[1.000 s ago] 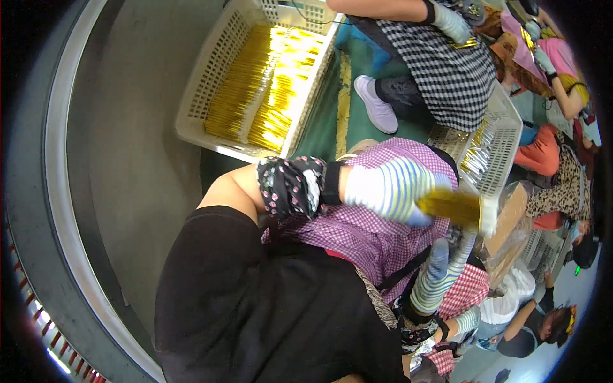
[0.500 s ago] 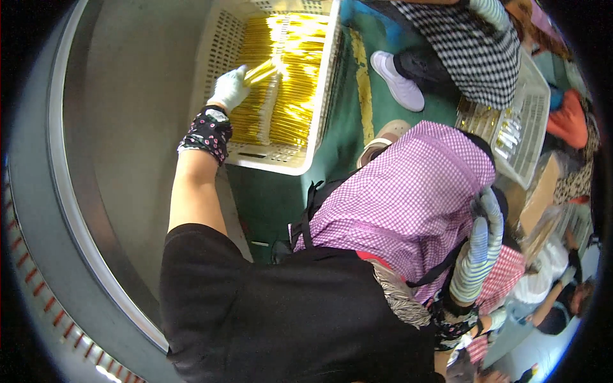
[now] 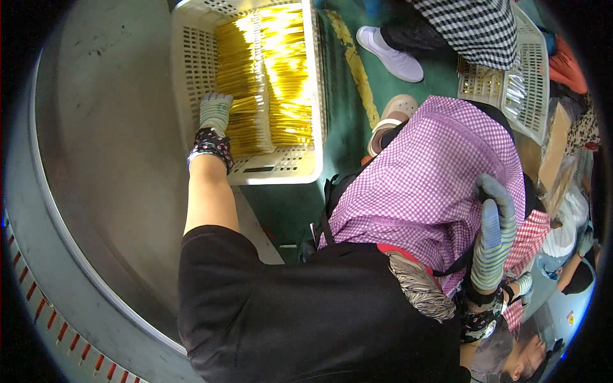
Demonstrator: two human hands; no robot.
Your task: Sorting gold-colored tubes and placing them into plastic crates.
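My left hand [image 3: 215, 112], in a striped knit glove, is inside the left wall of a cream perforated plastic crate [image 3: 274, 171]. It lies against the left edge of tightly packed rows of shiny gold packets [image 3: 290, 89]. Its fingertips point away from me and are partly hidden, so their grip does not show. My right hand [image 3: 490, 239], in a grey-and-striped glove, hovers at the right beside my purple checked apron [image 3: 421, 172]. Its fingers are raised and parted, with nothing visible between them.
A curved grey metal surface [image 3: 121, 159] runs along the left. Beyond the crate, a co-worker's white shoe [image 3: 393, 56] stands on the green floor by a yellow line [image 3: 354, 64]. Another crate [image 3: 527, 83] with packets is at upper right; more people are at far right.
The gold packet that stuck out from my left hand over the crate no longer shows there. That hand is now lower against the packets' left edge. The whole view has shifted.
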